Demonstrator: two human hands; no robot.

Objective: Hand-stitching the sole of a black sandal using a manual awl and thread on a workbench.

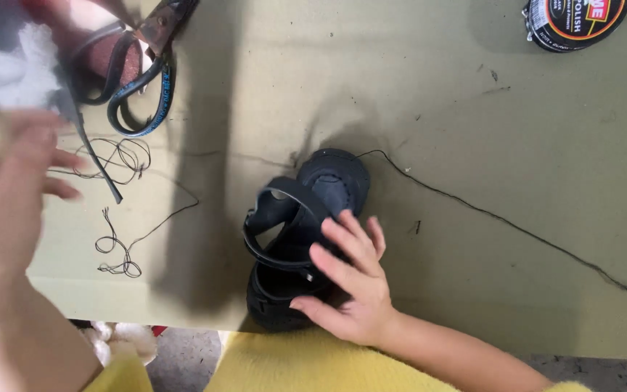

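Shoe, black and strapped, lies near the counter front edge; my right hand rests on it, fingers spread, steadying it. My left hand is blurred, grip unclear. Thread trails rightward.

Scissors left of shoe

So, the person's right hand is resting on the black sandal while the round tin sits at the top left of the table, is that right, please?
Not quite: the head view shows the round tin at the top right of the table, not the top left. The rest holds: the right hand rests on the black sandal.
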